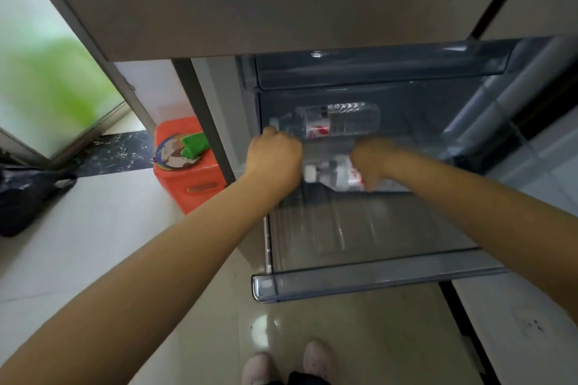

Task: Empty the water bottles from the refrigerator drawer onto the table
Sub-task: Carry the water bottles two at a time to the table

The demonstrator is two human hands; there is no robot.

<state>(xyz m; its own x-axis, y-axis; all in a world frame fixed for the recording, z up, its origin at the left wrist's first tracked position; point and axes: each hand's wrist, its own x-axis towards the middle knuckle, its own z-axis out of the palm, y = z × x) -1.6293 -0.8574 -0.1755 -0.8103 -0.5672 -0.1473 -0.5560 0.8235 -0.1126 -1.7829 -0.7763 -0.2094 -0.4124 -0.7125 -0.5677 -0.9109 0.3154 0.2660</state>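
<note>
So, both arms reach down into the pulled-out refrigerator drawer (375, 281), a clear grey plastic bin open below the fridge door. Three water bottles lie on their sides in it, caps pointing left. The far bottle (341, 119) sits at the back, clear with a red-and-white label, untouched. The left hand (275, 156) is curled at the drawer's left wall, fingers apparently wrapped round the neck of a middle bottle (328, 145) that is mostly hidden between the hands; grip is blurred, so this is likely but not certain. The right hand (372, 162) comes down over the near bottle (331, 176), fingers curled round its labelled body, white cap sticking out to the left. All bottles are inside the drawer. Beside the fridge on the left stands an orange plastic stool (187, 175) with a round printed fan (175, 153) and a green object (195, 144) on top. A black bag (25, 194) lies on the tiled floor far left. The person's pale shoes (316, 359) show at the bottom edge.
</note>
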